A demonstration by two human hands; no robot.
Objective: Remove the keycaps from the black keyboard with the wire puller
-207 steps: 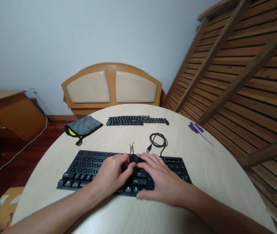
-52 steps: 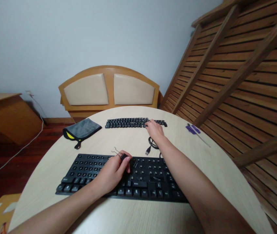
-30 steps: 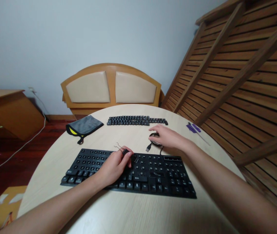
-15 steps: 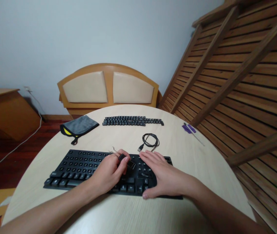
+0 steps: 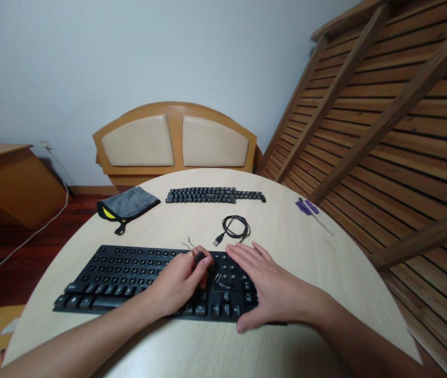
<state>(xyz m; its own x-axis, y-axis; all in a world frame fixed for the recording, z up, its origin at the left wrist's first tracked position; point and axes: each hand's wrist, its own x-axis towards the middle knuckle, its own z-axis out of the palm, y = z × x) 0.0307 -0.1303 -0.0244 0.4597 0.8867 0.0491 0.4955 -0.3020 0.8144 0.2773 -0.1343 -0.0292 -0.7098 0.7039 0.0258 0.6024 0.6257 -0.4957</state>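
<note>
A black keyboard (image 5: pixel 124 268) lies on the round table, most of its upper keys stripped to small bare switches while the lower row keeps its keycaps. My left hand (image 5: pixel 182 278) rests over its middle, fingers closed round a keycap puller (image 5: pixel 198 257) with a black body and thin wires at both ends. On the keyboard's right end lies my right hand (image 5: pixel 264 286), open, fingers stretched along it and thumb at the front edge. Just behind, the keyboard's coiled USB cable (image 5: pixel 223 231) sits on the table. The part of the keyboard under my hands is hidden.
Rows of loose keycaps (image 5: pixel 207 195) line the far side of the table (image 5: pixel 286 247). A folded grey cloth (image 5: pixel 131 205) is at the back left, and a purple tool with a thin shaft (image 5: pixel 305 207) at the right edge. Wooden slats (image 5: pixel 396 131) lean on the right.
The keyboard has slid left and a little towards me, with my right hand on it. Its USB cable has shifted left. My left hand still holds the puller, now tilted differently.
</note>
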